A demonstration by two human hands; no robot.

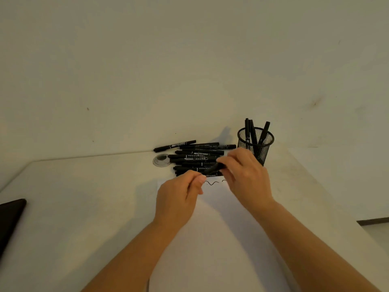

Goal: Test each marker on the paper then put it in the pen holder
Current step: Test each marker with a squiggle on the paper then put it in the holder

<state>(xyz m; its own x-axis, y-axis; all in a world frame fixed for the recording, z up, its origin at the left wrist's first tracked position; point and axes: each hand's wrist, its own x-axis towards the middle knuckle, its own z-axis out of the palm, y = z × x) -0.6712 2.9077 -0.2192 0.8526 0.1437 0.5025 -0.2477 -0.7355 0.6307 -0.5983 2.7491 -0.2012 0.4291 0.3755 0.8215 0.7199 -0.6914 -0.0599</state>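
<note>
A white sheet of paper (219, 218) lies on the desk in front of me, with black wavy marks (213, 183) near its far edge. Several black markers (193, 158) lie in a pile just beyond the paper. My right hand (246, 178) pinches one black marker (214, 167) above the paper's far edge. My left hand (179, 194) has its fingers curled and pinched together close to that marker's near end; what it holds is hidden. A black mesh pen holder (255, 145) stands at the back right with a few markers upright in it.
A round cable grommet (161, 160) sits in the white desk (84, 207) left of the pile. A dark flat object (9, 220) lies at the left edge. The wall rises directly behind the desk, whose right edge drops off near the holder.
</note>
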